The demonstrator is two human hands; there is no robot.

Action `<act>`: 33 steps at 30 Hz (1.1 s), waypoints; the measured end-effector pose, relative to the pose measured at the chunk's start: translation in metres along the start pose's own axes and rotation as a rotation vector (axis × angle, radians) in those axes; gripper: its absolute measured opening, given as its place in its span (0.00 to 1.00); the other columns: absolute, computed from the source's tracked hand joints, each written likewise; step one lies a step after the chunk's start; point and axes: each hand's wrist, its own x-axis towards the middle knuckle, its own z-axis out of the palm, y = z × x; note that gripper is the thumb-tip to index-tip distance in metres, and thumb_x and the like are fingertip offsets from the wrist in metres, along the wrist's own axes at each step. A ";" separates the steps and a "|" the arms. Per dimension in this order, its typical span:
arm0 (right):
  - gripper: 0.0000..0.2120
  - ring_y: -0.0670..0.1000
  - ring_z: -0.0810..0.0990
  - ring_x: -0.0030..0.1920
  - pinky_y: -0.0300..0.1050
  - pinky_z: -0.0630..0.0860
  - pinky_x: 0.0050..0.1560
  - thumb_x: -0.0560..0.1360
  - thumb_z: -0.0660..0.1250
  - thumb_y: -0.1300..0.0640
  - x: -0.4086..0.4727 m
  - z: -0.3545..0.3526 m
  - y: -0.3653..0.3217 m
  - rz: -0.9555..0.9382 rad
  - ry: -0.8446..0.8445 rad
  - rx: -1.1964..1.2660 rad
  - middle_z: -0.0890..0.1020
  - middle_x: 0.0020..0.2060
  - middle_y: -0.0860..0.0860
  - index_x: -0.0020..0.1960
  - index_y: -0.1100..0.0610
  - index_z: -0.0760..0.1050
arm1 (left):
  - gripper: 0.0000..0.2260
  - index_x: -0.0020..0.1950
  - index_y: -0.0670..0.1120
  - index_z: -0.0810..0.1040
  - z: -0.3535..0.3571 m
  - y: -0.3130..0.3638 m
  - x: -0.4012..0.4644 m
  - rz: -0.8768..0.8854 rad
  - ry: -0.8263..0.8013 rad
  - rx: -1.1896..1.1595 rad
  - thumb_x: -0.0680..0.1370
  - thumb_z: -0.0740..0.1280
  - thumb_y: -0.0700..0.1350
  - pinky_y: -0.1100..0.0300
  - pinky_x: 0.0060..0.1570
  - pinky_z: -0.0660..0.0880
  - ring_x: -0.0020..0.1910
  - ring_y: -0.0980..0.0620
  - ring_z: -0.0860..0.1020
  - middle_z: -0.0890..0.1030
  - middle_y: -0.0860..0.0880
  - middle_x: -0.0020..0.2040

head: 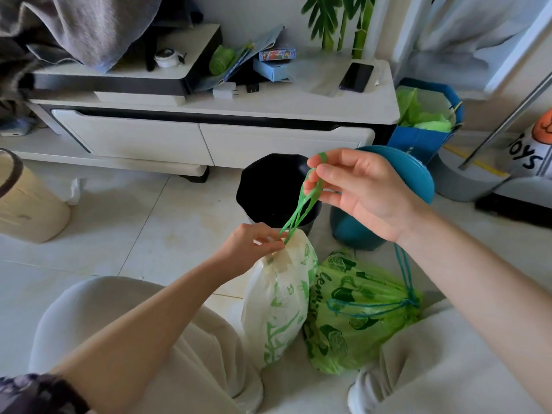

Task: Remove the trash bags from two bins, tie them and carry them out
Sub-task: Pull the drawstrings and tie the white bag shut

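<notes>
Knees [155, 330] flanking two floor bags [277, 306].

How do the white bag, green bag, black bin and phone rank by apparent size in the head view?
1. white bag and green bag, too alike to split
2. black bin, though it sits farther back
3. phone

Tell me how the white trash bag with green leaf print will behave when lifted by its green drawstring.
The white trash bag with green leaf print looks full and rounded, so it would probably hang as a soft, swaying lump. Its thin green drawstring, stretched between the left hand and right hand, may dig into fingers. The film looks thin and might tear.
</notes>
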 end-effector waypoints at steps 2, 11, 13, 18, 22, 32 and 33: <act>0.06 0.52 0.82 0.42 0.43 0.79 0.45 0.74 0.67 0.63 0.001 0.001 0.000 -0.006 0.007 -0.028 0.82 0.38 0.54 0.49 0.59 0.81 | 0.10 0.53 0.57 0.84 -0.001 -0.001 0.002 0.020 -0.012 -0.011 0.76 0.72 0.43 0.66 0.46 0.75 0.40 0.62 0.77 0.84 0.49 0.47; 0.06 0.53 0.85 0.42 0.41 0.79 0.42 0.74 0.67 0.62 0.001 0.006 0.004 0.014 -0.024 -0.078 0.85 0.41 0.53 0.49 0.57 0.82 | 0.01 0.44 0.49 0.85 0.005 -0.001 0.012 -0.014 0.013 0.004 0.74 0.73 0.45 0.70 0.37 0.71 0.35 0.65 0.75 0.81 0.56 0.42; 0.06 0.55 0.86 0.43 0.43 0.81 0.42 0.76 0.67 0.63 0.002 0.000 0.002 0.002 0.067 -0.119 0.86 0.41 0.54 0.48 0.57 0.82 | 0.03 0.43 0.48 0.86 0.002 -0.003 0.013 -0.053 0.039 -0.072 0.73 0.74 0.46 0.64 0.40 0.77 0.35 0.62 0.78 0.83 0.52 0.42; 0.05 0.51 0.86 0.34 0.38 0.80 0.33 0.77 0.65 0.65 0.001 -0.020 -0.001 -0.098 0.420 -0.517 0.86 0.32 0.50 0.46 0.61 0.79 | 0.06 0.43 0.49 0.87 -0.004 -0.007 0.011 -0.208 0.047 -0.374 0.76 0.71 0.45 0.61 0.49 0.80 0.43 0.53 0.83 0.87 0.47 0.45; 0.05 0.45 0.84 0.38 0.37 0.80 0.39 0.76 0.66 0.62 -0.003 -0.023 -0.001 -0.155 0.399 -0.761 0.85 0.33 0.46 0.45 0.56 0.80 | 0.06 0.43 0.48 0.87 -0.003 -0.006 0.010 -0.257 0.097 -0.418 0.77 0.70 0.45 0.62 0.46 0.79 0.41 0.56 0.82 0.87 0.49 0.43; 0.08 0.52 0.84 0.32 0.43 0.81 0.35 0.76 0.65 0.63 0.016 0.007 0.001 -0.187 0.228 -0.660 0.83 0.31 0.50 0.43 0.53 0.81 | 0.11 0.52 0.52 0.86 0.002 0.015 0.003 -0.004 -0.207 0.069 0.76 0.68 0.40 0.68 0.43 0.75 0.37 0.64 0.78 0.82 0.58 0.37; 0.08 0.53 0.85 0.33 0.44 0.82 0.37 0.76 0.65 0.64 0.020 0.009 0.003 -0.175 0.224 -0.638 0.83 0.32 0.51 0.43 0.54 0.81 | 0.12 0.51 0.54 0.85 0.002 0.016 0.002 0.012 -0.242 0.090 0.76 0.68 0.39 0.67 0.45 0.75 0.39 0.62 0.78 0.82 0.58 0.39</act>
